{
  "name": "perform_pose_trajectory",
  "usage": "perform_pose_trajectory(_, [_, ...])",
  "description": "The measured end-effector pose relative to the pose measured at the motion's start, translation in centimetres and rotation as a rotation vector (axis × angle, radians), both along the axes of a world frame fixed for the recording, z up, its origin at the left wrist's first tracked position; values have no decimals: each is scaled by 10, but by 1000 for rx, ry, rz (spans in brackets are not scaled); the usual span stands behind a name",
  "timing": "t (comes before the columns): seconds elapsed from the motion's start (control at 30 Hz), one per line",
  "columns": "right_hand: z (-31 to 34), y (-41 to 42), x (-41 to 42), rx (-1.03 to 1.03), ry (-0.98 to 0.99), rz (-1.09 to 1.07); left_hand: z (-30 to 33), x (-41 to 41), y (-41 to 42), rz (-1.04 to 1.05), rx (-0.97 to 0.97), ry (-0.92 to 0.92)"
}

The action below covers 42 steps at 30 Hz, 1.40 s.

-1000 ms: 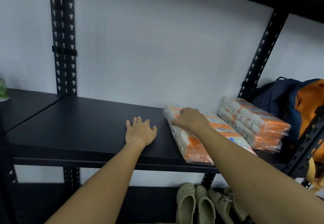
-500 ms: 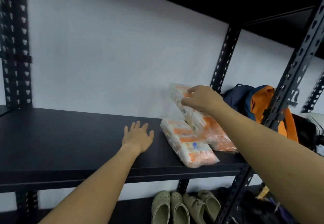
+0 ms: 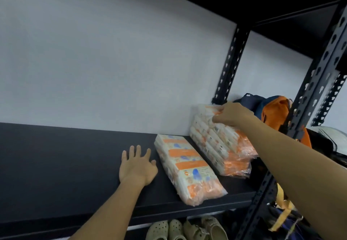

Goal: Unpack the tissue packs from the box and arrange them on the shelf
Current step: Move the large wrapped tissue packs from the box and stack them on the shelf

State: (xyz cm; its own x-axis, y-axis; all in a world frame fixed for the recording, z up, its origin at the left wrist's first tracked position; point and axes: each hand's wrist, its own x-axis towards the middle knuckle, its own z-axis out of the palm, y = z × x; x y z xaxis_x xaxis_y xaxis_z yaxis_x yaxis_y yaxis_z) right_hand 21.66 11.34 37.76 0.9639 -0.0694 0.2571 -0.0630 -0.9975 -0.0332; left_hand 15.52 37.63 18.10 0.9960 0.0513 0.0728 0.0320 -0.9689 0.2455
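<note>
Head view: the left hand (image 3: 138, 166) lies flat on the black shelf (image 3: 56, 164), fingers spread and straight, holding nothing. Just beside it to the right, one tissue pack (image 3: 187, 168) lies flat near the shelf's front edge. The right hand (image 3: 231, 115) curls its fingers over the top of a stack (image 3: 219, 144) of packs against the white wall, at the shelf's right end by the upright post (image 3: 230, 65). Behind the stack sits an orange-and-navy bag (image 3: 274, 110). Shoes (image 3: 185, 229) stand below the shelf.
</note>
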Motion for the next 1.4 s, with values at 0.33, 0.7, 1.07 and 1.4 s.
perform_pose_trajectory(0.33, [-13,-8,60,60,40,-52,-6,4,0,12,15,-27])
perform_pose_trajectory(0.7, [-12,-18,76,136,57,-79,-5,5,0,3,6,-27])
perform_pose_trajectory(1.07, [-5,-15,66,150,99,-21,-4,5,1,10,3,-38])
perform_pose_trajectory(1.4, [15,-28,23,48,329,83,-3,6,1,9,-22,-43])
